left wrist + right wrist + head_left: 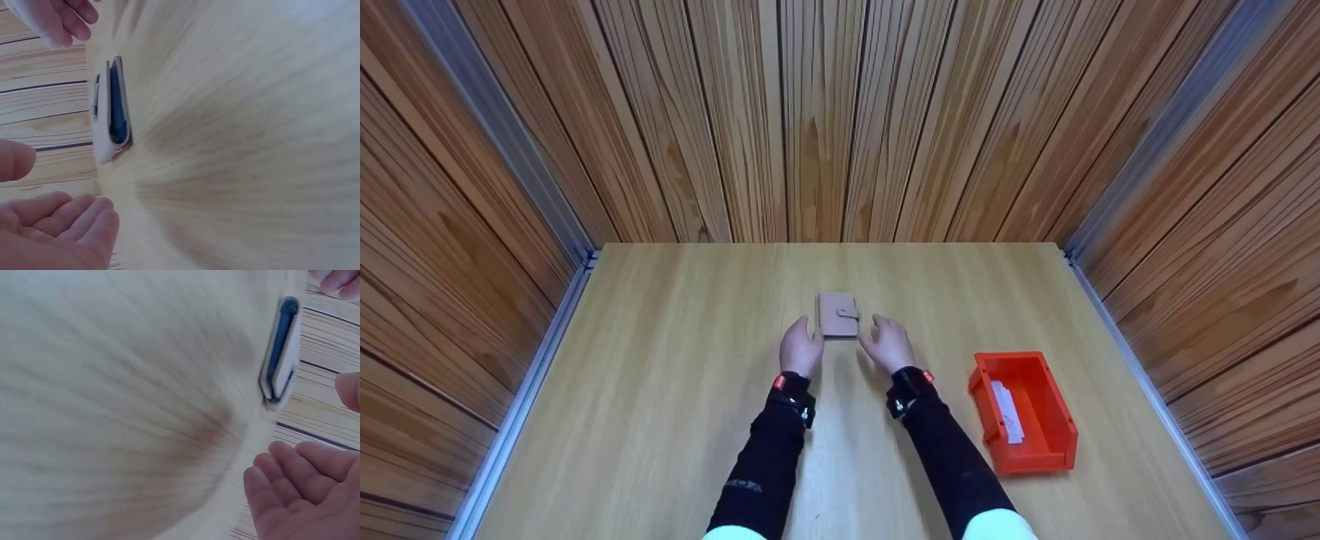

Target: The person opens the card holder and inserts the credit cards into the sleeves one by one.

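A small pale pink wallet (837, 315) with a snap strap on its right side lies closed on the table, blue showing inside along its edge in the left wrist view. My left hand (801, 348) is just left of its near corner, fingers relaxed and thumb apart, holding nothing. On the other side my right hand (888, 345) is near the wallet's lower right corner, its fingers loosely bent and nothing in them. Both wrist views show a gap between the wallet (281, 351) and the hand's fingers.
An orange-red plastic bin (1054, 409) with a white label (1007, 412) stands on the table to the right of my right forearm. Wood-panelled walls (817, 120) rise behind and at both sides of the light wooden table (660, 375), with metal rails along its side edges.
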Action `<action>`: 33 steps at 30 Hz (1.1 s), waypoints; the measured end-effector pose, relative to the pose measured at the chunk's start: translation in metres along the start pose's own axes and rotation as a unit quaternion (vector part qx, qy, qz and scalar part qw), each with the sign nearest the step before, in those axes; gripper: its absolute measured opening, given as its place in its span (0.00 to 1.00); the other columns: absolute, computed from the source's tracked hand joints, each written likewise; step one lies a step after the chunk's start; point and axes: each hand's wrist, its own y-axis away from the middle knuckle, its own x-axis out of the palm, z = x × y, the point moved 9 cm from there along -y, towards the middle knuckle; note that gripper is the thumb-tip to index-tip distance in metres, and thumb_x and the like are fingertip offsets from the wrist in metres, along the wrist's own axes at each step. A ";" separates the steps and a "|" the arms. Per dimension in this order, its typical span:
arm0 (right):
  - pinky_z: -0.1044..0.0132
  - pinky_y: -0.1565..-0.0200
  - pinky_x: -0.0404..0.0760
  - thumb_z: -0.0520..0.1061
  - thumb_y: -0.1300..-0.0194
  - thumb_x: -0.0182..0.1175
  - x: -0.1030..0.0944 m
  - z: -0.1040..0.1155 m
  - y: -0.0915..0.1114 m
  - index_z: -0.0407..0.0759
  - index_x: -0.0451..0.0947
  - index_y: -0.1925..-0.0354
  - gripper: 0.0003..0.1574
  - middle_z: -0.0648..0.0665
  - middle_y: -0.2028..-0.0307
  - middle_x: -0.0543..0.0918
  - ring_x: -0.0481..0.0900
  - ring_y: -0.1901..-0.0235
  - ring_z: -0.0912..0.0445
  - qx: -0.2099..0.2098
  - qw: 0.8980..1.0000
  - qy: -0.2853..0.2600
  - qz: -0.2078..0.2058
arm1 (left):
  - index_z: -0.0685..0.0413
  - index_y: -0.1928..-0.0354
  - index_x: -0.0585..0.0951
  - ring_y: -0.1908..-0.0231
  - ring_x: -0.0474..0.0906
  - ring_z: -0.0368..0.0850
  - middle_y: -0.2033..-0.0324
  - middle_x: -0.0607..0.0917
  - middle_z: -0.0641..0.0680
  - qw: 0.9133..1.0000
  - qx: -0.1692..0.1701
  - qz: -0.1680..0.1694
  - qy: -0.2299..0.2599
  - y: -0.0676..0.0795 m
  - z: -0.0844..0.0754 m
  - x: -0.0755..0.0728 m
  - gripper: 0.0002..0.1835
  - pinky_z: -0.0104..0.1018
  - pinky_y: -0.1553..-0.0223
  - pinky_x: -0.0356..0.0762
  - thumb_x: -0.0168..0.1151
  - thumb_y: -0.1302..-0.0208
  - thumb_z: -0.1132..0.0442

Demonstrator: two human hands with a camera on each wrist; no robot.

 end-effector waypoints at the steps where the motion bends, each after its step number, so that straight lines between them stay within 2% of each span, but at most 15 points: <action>1: 0.47 0.37 0.67 0.45 0.35 0.61 0.001 0.001 -0.001 0.24 0.69 0.38 0.34 0.26 0.44 0.76 0.72 0.41 0.35 -0.002 1.000 -0.001 -0.002 | 0.78 0.43 0.73 0.42 0.74 0.67 0.46 0.78 0.73 1.000 0.002 -0.004 0.003 -0.001 0.000 0.001 0.23 0.52 0.39 0.68 0.59 0.36 0.68; 5: 0.47 0.38 0.69 0.44 0.35 0.61 0.005 0.000 -0.005 0.22 0.69 0.40 0.33 0.26 0.46 0.77 0.74 0.43 0.35 0.003 1.000 -0.002 0.003 | 0.80 0.45 0.74 0.45 0.75 0.68 0.49 0.79 0.74 1.000 0.013 -0.017 0.004 -0.006 0.003 0.006 0.22 0.53 0.41 0.70 0.60 0.38 0.70; 10: 0.48 0.38 0.69 0.45 0.34 0.60 0.010 -0.004 -0.010 0.22 0.68 0.39 0.34 0.27 0.46 0.77 0.73 0.42 0.36 0.025 0.999 -0.001 0.020 | 0.79 0.45 0.74 0.45 0.75 0.67 0.48 0.79 0.74 1.000 0.007 -0.018 0.004 -0.013 0.010 0.012 0.21 0.52 0.41 0.71 0.59 0.37 0.71; 15: 0.48 0.41 0.71 0.43 0.35 0.60 0.010 -0.003 -0.017 0.21 0.71 0.42 0.31 0.27 0.49 0.80 0.76 0.45 0.36 0.017 1.000 -0.004 0.010 | 0.80 0.44 0.74 0.44 0.74 0.69 0.48 0.78 0.75 0.998 -0.001 0.002 0.058 -0.019 0.021 0.019 0.21 0.54 0.40 0.69 0.56 0.37 0.70; 17: 0.48 0.41 0.71 0.42 0.35 0.60 0.012 -0.004 -0.020 0.21 0.71 0.43 0.30 0.27 0.50 0.80 0.76 0.46 0.36 0.015 1.000 -0.006 0.007 | 0.78 0.44 0.74 0.43 0.74 0.67 0.47 0.79 0.73 0.996 -0.006 0.014 0.083 -0.025 0.037 0.031 0.21 0.53 0.40 0.69 0.55 0.35 0.68; 19: 0.48 0.41 0.71 0.42 0.34 0.59 0.014 -0.005 -0.022 0.20 0.71 0.43 0.29 0.26 0.50 0.80 0.76 0.46 0.35 0.013 1.000 -0.009 0.005 | 0.72 0.47 0.78 0.46 0.78 0.61 0.51 0.83 0.68 0.996 0.013 -0.003 0.089 -0.037 0.063 0.050 0.19 0.46 0.44 0.73 0.54 0.34 0.64; 20: 0.48 0.40 0.71 0.42 0.34 0.59 0.016 -0.006 -0.022 0.20 0.71 0.43 0.29 0.26 0.49 0.79 0.76 0.46 0.35 0.015 1.000 -0.014 0.007 | 0.70 0.50 0.80 0.48 0.79 0.58 0.53 0.84 0.65 0.996 0.012 0.004 0.093 -0.043 0.076 0.060 0.17 0.45 0.46 0.74 0.53 0.32 0.62; 22: 0.47 0.40 0.70 0.42 0.33 0.59 0.018 -0.005 -0.023 0.20 0.70 0.42 0.29 0.26 0.49 0.79 0.76 0.45 0.35 0.017 0.999 -0.025 0.011 | 0.64 0.55 0.81 0.54 0.81 0.54 0.57 0.86 0.60 0.996 0.012 0.017 0.092 -0.056 0.100 0.083 0.14 0.43 0.51 0.76 0.52 0.30 0.60; 23: 0.47 0.41 0.71 0.41 0.33 0.59 0.019 -0.005 -0.023 0.20 0.71 0.43 0.29 0.26 0.49 0.79 0.76 0.46 0.35 0.017 0.999 -0.036 0.012 | 0.62 0.61 0.81 0.60 0.81 0.53 0.63 0.85 0.59 0.996 0.023 0.010 0.088 -0.061 0.109 0.092 0.12 0.43 0.57 0.76 0.53 0.31 0.61; 25: 0.48 0.42 0.72 0.41 0.34 0.60 0.022 -0.006 -0.025 0.22 0.74 0.46 0.26 0.28 0.51 0.81 0.78 0.48 0.36 0.021 0.998 -0.062 0.022 | 0.57 0.67 0.80 0.65 0.78 0.51 0.68 0.84 0.56 0.996 0.026 0.014 0.084 -0.071 0.123 0.108 0.09 0.44 0.62 0.75 0.53 0.33 0.62; 26: 0.47 0.44 0.73 0.41 0.35 0.60 0.025 -0.008 -0.027 0.23 0.76 0.49 0.23 0.29 0.54 0.82 0.79 0.50 0.37 0.018 0.996 -0.079 0.023 | 0.56 0.69 0.80 0.66 0.78 0.50 0.69 0.84 0.55 0.996 0.022 0.023 0.078 -0.073 0.125 0.112 0.08 0.45 0.62 0.75 0.53 0.35 0.64; 28: 0.49 0.49 0.76 0.42 0.36 0.60 0.031 -0.013 -0.032 0.28 0.78 0.57 0.16 0.33 0.60 0.83 0.81 0.56 0.40 0.003 0.995 -0.099 0.018 | 0.56 0.70 0.81 0.66 0.79 0.48 0.68 0.85 0.54 0.998 0.026 0.012 0.064 -0.077 0.131 0.119 0.07 0.42 0.63 0.75 0.54 0.39 0.65; 30: 0.57 0.56 0.79 0.46 0.36 0.59 0.050 -0.036 -0.048 0.33 0.79 0.63 0.15 0.40 0.66 0.83 0.81 0.63 0.47 -0.024 0.994 -0.107 -0.005 | 0.60 0.64 0.84 0.60 0.81 0.48 0.63 0.87 0.55 0.997 0.013 0.026 0.065 -0.077 0.133 0.122 0.10 0.41 0.57 0.77 0.54 0.36 0.64; 33: 0.66 0.62 0.77 0.53 0.36 0.59 0.086 -0.086 -0.076 0.35 0.81 0.61 0.20 0.47 0.69 0.83 0.80 0.67 0.55 -0.044 0.992 -0.110 -0.034 | 0.67 0.55 0.84 0.55 0.82 0.49 0.59 0.87 0.58 0.997 0.001 0.032 0.069 -0.075 0.131 0.121 0.14 0.37 0.54 0.77 0.55 0.37 0.64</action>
